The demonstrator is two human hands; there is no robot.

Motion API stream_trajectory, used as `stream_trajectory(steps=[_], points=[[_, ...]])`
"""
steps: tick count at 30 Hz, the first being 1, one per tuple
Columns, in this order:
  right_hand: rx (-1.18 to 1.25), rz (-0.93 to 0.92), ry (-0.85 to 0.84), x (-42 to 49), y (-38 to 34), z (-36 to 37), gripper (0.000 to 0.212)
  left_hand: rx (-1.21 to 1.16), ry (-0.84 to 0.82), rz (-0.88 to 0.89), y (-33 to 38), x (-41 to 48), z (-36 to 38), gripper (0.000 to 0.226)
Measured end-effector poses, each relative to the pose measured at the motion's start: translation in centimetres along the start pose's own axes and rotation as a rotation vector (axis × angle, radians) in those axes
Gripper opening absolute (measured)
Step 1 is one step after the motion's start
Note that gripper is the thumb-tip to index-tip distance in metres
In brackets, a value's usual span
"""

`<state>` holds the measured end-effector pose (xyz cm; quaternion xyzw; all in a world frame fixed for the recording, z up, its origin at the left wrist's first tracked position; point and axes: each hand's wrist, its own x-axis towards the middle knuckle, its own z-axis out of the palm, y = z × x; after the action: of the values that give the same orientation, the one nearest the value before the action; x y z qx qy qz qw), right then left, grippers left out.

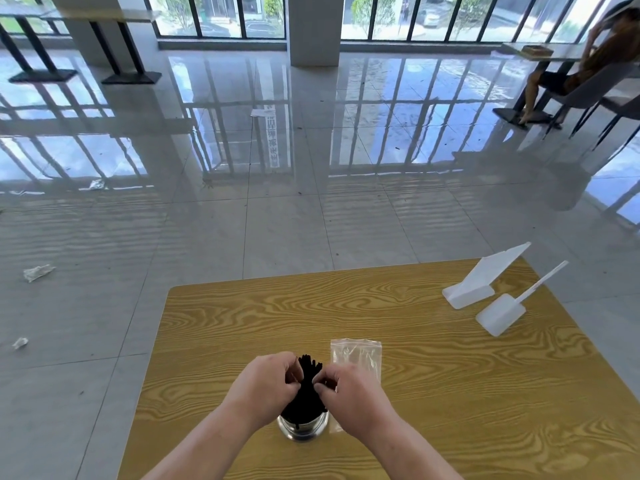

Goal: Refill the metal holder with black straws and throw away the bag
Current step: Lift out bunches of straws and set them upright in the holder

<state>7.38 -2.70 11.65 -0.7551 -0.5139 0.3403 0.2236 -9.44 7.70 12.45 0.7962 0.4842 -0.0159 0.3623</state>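
Observation:
A shiny metal holder (303,429) stands on the wooden table (433,375) near its front edge. A thick bunch of black straws (306,386) stands upright in it, tips fanning out above. My left hand (268,382) pinches the bunch from the left, and my right hand (349,393) pinches it from the right, both at mid height. A clear plastic bag (356,353) lies flat on the table just behind my right hand, partly hidden by it.
Two white plastic scoops (485,282) (502,313) lie at the table's far right corner. Crumpled scraps (38,271) litter the glossy tiled floor to the left. A seated person (588,64) is at a far table, top right.

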Motion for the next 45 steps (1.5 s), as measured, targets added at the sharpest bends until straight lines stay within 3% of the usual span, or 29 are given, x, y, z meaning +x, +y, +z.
stream_trajectory(steps=[2,8,12,22,25,30,33,38,45], points=[[0.024,0.0,0.01,-0.1,0.2,0.1,0.019,-0.015,0.0,0.005,-0.5,0.0,0.2,0.015],[0.061,0.069,0.125,0.2,0.8,-0.3,0.04,0.017,0.164,0.0,-1.3,0.1,-0.2,0.045],[0.009,0.079,0.038,1.2,0.6,0.0,0.05,0.035,0.105,-0.008,-1.2,1.3,0.1,0.062],[-0.002,0.065,-0.038,4.0,-0.7,1.5,0.04,0.057,0.033,-0.018,-0.6,3.3,0.7,0.007],[-0.001,0.052,-0.052,3.9,-0.3,2.0,0.041,0.06,0.014,-0.051,-1.0,3.2,0.8,0.009],[-0.048,0.049,0.017,4.2,0.4,2.3,0.018,0.039,0.038,-0.048,-1.2,3.0,0.8,0.008],[-0.054,0.058,0.039,4.3,0.9,2.1,0.011,0.051,0.058,-0.075,-1.4,2.9,0.5,0.022],[-0.035,0.054,0.056,3.8,1.6,1.9,0.011,0.095,0.023,-0.131,-1.9,2.6,-0.1,0.01],[-0.03,0.053,0.057,3.4,0.9,1.1,0.024,0.07,0.05,-0.081,-1.4,2.3,-1.3,0.011]])
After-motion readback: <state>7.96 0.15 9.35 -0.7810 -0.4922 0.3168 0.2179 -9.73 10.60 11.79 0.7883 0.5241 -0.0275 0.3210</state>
